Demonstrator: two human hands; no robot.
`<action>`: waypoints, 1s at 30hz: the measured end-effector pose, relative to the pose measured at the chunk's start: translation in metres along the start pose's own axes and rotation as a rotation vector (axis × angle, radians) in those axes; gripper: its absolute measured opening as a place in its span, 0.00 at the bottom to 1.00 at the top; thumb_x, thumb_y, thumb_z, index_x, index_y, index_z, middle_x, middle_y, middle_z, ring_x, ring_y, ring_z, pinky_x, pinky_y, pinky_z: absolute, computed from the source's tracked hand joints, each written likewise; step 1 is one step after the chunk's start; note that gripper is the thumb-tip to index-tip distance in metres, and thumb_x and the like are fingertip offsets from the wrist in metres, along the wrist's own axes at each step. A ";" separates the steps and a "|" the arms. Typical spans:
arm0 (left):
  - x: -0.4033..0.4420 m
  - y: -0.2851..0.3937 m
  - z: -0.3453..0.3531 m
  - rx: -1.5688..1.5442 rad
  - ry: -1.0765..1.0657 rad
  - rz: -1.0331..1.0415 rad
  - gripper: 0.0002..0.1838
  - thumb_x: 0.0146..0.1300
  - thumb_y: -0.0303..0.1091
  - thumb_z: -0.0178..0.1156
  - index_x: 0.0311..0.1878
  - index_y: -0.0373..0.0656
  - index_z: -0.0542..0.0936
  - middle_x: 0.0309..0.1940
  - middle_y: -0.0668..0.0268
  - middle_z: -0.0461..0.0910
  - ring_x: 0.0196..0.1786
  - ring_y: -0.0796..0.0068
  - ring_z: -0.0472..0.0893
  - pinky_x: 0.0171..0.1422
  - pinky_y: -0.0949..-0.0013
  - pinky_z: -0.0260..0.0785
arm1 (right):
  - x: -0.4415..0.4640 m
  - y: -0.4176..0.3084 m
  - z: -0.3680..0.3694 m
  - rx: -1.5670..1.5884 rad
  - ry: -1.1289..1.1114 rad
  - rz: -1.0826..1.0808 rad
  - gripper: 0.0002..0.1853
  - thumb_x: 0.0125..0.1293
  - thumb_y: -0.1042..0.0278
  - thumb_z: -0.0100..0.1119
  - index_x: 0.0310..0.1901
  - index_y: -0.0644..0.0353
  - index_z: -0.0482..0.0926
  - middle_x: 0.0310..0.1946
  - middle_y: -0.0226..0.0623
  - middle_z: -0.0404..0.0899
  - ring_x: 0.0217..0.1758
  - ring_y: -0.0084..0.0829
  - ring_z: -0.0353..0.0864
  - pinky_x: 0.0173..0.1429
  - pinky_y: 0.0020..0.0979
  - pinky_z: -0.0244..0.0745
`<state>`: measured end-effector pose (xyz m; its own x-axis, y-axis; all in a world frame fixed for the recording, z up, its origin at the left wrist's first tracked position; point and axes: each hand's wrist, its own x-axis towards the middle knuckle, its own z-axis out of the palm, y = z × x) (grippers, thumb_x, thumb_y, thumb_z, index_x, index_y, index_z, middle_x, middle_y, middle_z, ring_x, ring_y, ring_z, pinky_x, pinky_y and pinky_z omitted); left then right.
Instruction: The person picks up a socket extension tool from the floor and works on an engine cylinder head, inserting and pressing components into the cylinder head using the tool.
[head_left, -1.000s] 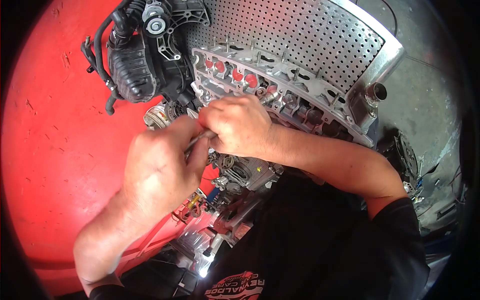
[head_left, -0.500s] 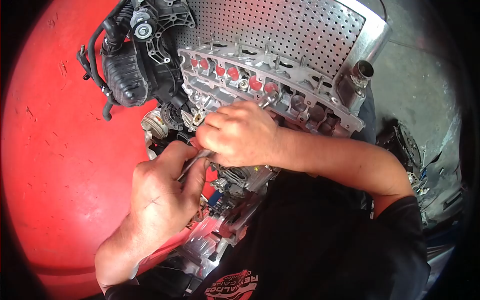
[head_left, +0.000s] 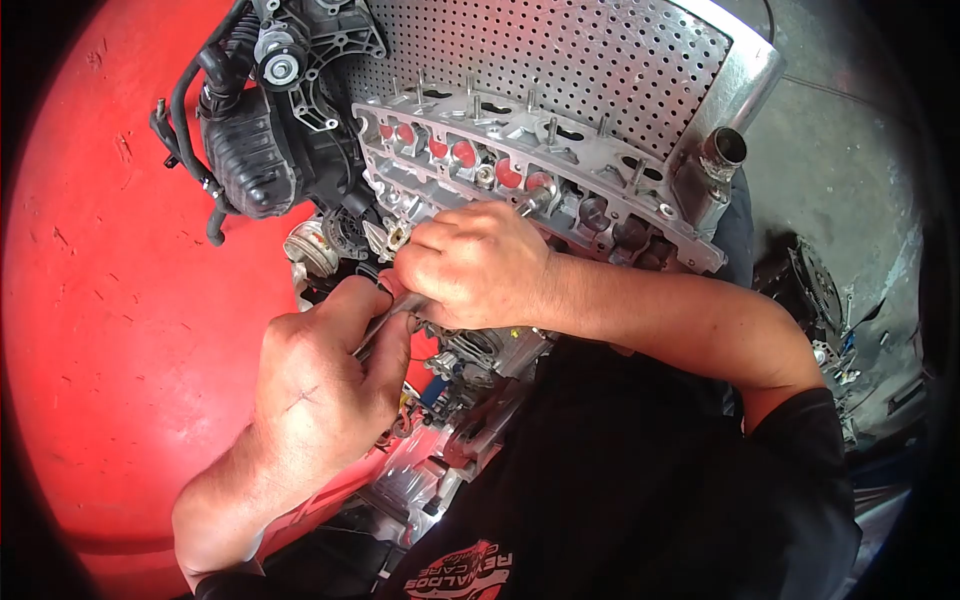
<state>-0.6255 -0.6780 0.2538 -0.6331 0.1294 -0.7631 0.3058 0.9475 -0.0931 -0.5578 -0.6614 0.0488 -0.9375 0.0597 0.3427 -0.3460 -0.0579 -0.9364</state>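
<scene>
My left hand (head_left: 325, 365) pinches a thin grey metal tool (head_left: 378, 330) between thumb and bent fingers. Close against it, my right hand (head_left: 475, 262) is closed round the tool's other part, which its fingers mostly hide. Past the knuckles of my right hand, a shiny metal cylindrical piece (head_left: 537, 200) shows over the cylinder head; whether it is part of the same tool I cannot tell. The long aluminium cylinder head (head_left: 590, 165) lies slantwise beyond my hands, with upright studs along its far edge and round openings, several showing red.
A black plastic and hose assembly (head_left: 250, 150) lies at the upper left on a red surface (head_left: 130, 330). Behind the head is a perforated metal panel (head_left: 570, 60). A metal pipe end (head_left: 725, 148) stands at the right. Engine parts (head_left: 470, 350) sit below my hands.
Over the last second both hands moved slightly down in view, still together on the tool, while the cylinder head shifted left. Since half a second ago little has changed.
</scene>
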 end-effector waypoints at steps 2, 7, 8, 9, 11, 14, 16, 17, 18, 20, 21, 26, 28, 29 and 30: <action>0.003 0.003 -0.002 0.031 -0.005 0.015 0.06 0.63 0.24 0.67 0.36 0.37 0.79 0.18 0.53 0.77 0.19 0.55 0.81 0.23 0.60 0.69 | 0.001 0.000 -0.001 0.014 0.032 0.003 0.12 0.48 0.61 0.72 0.34 0.52 0.82 0.27 0.33 0.81 0.32 0.37 0.88 0.34 0.40 0.83; 0.009 0.007 -0.007 0.045 -0.004 0.023 0.06 0.64 0.24 0.67 0.35 0.38 0.78 0.20 0.53 0.78 0.20 0.55 0.81 0.23 0.59 0.69 | 0.004 0.002 -0.004 0.015 0.023 0.026 0.12 0.48 0.61 0.73 0.33 0.52 0.82 0.27 0.33 0.82 0.33 0.37 0.88 0.35 0.40 0.83; 0.007 0.007 -0.008 0.055 -0.035 0.000 0.07 0.64 0.24 0.67 0.35 0.38 0.78 0.21 0.53 0.78 0.20 0.55 0.81 0.23 0.59 0.69 | 0.002 0.001 -0.003 0.016 0.035 0.026 0.12 0.48 0.61 0.73 0.34 0.52 0.82 0.27 0.33 0.82 0.32 0.37 0.88 0.35 0.40 0.83; 0.004 0.005 -0.006 0.051 -0.041 -0.002 0.07 0.64 0.24 0.67 0.35 0.38 0.78 0.21 0.53 0.78 0.20 0.55 0.81 0.23 0.59 0.69 | 0.002 0.001 -0.002 0.002 0.055 0.013 0.12 0.48 0.61 0.72 0.34 0.51 0.82 0.27 0.32 0.81 0.32 0.36 0.88 0.34 0.40 0.83; 0.001 0.001 -0.002 0.046 0.014 0.019 0.07 0.64 0.24 0.68 0.34 0.38 0.77 0.21 0.53 0.79 0.20 0.55 0.82 0.23 0.59 0.70 | 0.001 -0.001 -0.003 -0.006 0.033 0.010 0.11 0.49 0.61 0.71 0.33 0.51 0.82 0.26 0.31 0.81 0.32 0.36 0.88 0.34 0.40 0.83; -0.002 0.008 -0.003 0.057 0.020 0.017 0.07 0.63 0.24 0.68 0.34 0.38 0.77 0.20 0.53 0.78 0.20 0.55 0.82 0.23 0.59 0.70 | -0.001 -0.002 -0.002 -0.003 0.021 0.013 0.09 0.51 0.61 0.70 0.33 0.51 0.82 0.27 0.32 0.81 0.31 0.36 0.88 0.34 0.39 0.83; 0.001 0.010 -0.005 0.069 0.008 0.038 0.07 0.63 0.23 0.68 0.34 0.38 0.77 0.20 0.53 0.78 0.20 0.55 0.82 0.23 0.59 0.70 | 0.000 -0.002 -0.001 0.010 0.033 0.023 0.10 0.50 0.61 0.70 0.33 0.51 0.82 0.27 0.32 0.82 0.31 0.37 0.88 0.34 0.40 0.83; 0.004 0.010 -0.007 0.087 0.010 0.057 0.07 0.63 0.23 0.68 0.34 0.38 0.77 0.20 0.53 0.78 0.20 0.54 0.82 0.23 0.58 0.70 | 0.001 -0.001 -0.003 0.006 0.033 0.020 0.10 0.50 0.61 0.70 0.33 0.51 0.82 0.27 0.32 0.82 0.31 0.37 0.88 0.34 0.40 0.83; 0.006 0.010 -0.008 0.089 0.012 0.059 0.07 0.63 0.23 0.68 0.34 0.38 0.77 0.20 0.53 0.78 0.20 0.54 0.82 0.23 0.58 0.70 | 0.001 -0.001 -0.003 0.016 0.045 0.026 0.11 0.51 0.60 0.71 0.34 0.52 0.82 0.27 0.33 0.82 0.32 0.38 0.88 0.34 0.41 0.83; 0.011 0.010 -0.010 0.099 -0.006 0.097 0.07 0.62 0.23 0.67 0.33 0.38 0.77 0.20 0.53 0.78 0.21 0.53 0.82 0.23 0.58 0.70 | 0.003 0.001 -0.005 0.022 0.061 0.036 0.11 0.51 0.59 0.71 0.34 0.52 0.82 0.27 0.33 0.82 0.32 0.38 0.88 0.34 0.41 0.83; 0.013 0.010 -0.011 0.098 -0.008 0.100 0.07 0.62 0.23 0.67 0.33 0.38 0.77 0.20 0.53 0.78 0.21 0.53 0.82 0.23 0.58 0.70 | 0.004 0.001 -0.005 0.021 0.054 0.052 0.12 0.52 0.58 0.72 0.34 0.52 0.82 0.27 0.34 0.82 0.32 0.39 0.89 0.34 0.42 0.83; 0.024 0.014 -0.019 0.176 -0.069 0.137 0.07 0.61 0.24 0.67 0.34 0.38 0.77 0.19 0.53 0.77 0.21 0.52 0.81 0.24 0.57 0.70 | 0.006 0.001 -0.003 0.031 0.145 0.069 0.17 0.42 0.59 0.75 0.30 0.55 0.77 0.25 0.31 0.75 0.29 0.37 0.83 0.31 0.39 0.79; 0.024 0.017 -0.018 0.155 -0.064 0.119 0.06 0.61 0.23 0.67 0.35 0.38 0.77 0.18 0.53 0.77 0.21 0.51 0.81 0.24 0.57 0.70 | 0.006 0.002 -0.005 0.021 0.109 0.056 0.17 0.42 0.60 0.75 0.30 0.55 0.77 0.25 0.31 0.75 0.30 0.37 0.84 0.31 0.40 0.79; 0.022 0.018 -0.018 0.135 -0.064 0.100 0.06 0.61 0.23 0.67 0.35 0.38 0.77 0.18 0.54 0.77 0.21 0.51 0.81 0.24 0.57 0.70 | 0.006 0.002 -0.006 0.024 0.108 0.056 0.17 0.42 0.60 0.75 0.30 0.55 0.77 0.25 0.31 0.75 0.30 0.37 0.84 0.31 0.40 0.79; 0.023 0.015 -0.018 0.136 -0.062 0.095 0.06 0.61 0.23 0.67 0.35 0.38 0.77 0.18 0.54 0.77 0.21 0.51 0.81 0.24 0.57 0.70 | 0.007 0.003 -0.007 0.028 0.079 0.066 0.15 0.48 0.57 0.74 0.32 0.53 0.79 0.27 0.33 0.78 0.31 0.38 0.86 0.32 0.41 0.81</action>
<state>-0.6476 -0.6553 0.2464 -0.5533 0.1938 -0.8102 0.4582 0.8830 -0.1017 -0.5645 -0.6539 0.0480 -0.9529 0.1334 0.2724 -0.2857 -0.0926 -0.9538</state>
